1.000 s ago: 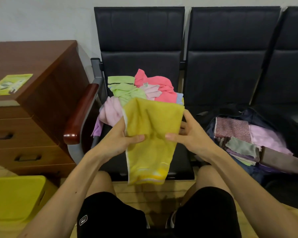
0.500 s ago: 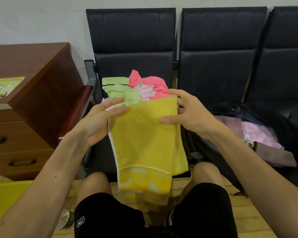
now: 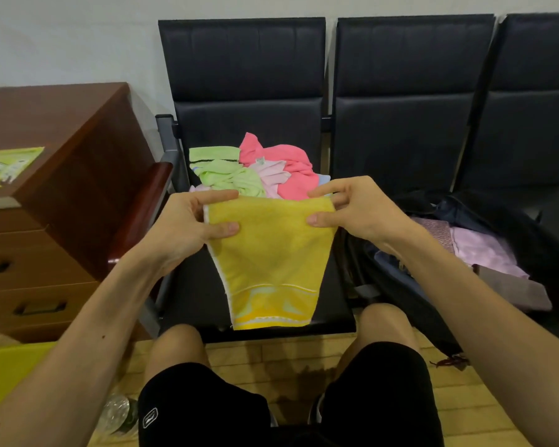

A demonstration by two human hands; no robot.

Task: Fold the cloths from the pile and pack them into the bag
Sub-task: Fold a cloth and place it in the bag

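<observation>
Left hand [image 3: 188,225] and right hand [image 3: 355,211] pinch yellow cloth's [image 3: 271,259] top corners; no legible writing.

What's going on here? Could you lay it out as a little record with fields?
left hand: pinches the yellow cloth's top left corner
right hand: pinches its top right corner
yellow cloth: hangs in front of the seat, patterned band at the bottom
pile: green and pink cloths heaped on the left chair
bag: open, dark, on the next seat, folded cloths inside
cabinet: wooden, left of the chair
</observation>
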